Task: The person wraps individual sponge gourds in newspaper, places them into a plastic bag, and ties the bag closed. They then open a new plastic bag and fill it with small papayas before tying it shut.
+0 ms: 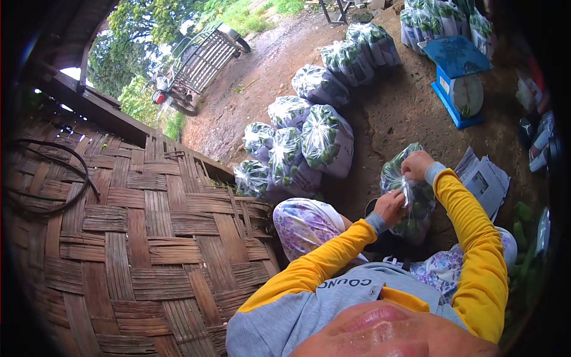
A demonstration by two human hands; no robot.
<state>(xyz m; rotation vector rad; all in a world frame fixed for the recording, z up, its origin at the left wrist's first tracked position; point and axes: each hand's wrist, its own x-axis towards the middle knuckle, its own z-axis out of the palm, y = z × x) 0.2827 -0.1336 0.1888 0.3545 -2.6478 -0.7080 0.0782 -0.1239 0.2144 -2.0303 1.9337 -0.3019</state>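
Occupying the left side of the view, one woven bamboo panel [154,244] is the largest item noted, with one looped black cable [86,172] against it. One motorcycle [172,95] with one slatted carrier [208,59] is positioned beyond the panel, on the dirt ground [238,113]. Eight filled plastic bags [327,140] are counted in a curved line from beside the panel toward the far end; a further group of bags [422,24] is present behind the scale, its exact number not determinable owing to overlap. One blue dial scale [457,77] is noted, platform uppermost, round dial facing the person.

One clear plastic bag [416,217] is located on the ground directly in front of the seated person, right of the line of eight. Its long axis runs roughly from the person toward the far side; its gathered neck is at the hands and points up toward the camera. The plastic is transparent, wrinkled and glossy, with green produce visible inside. Folded printed paper [485,184] is to its right, the sheet count unclear.

Two hands are observed. The left hand [389,208] has its fingers curled closed on the gathered plastic. The right hand [417,166], farther from the person, has its fingers bent and pinching the plastic near the neck.
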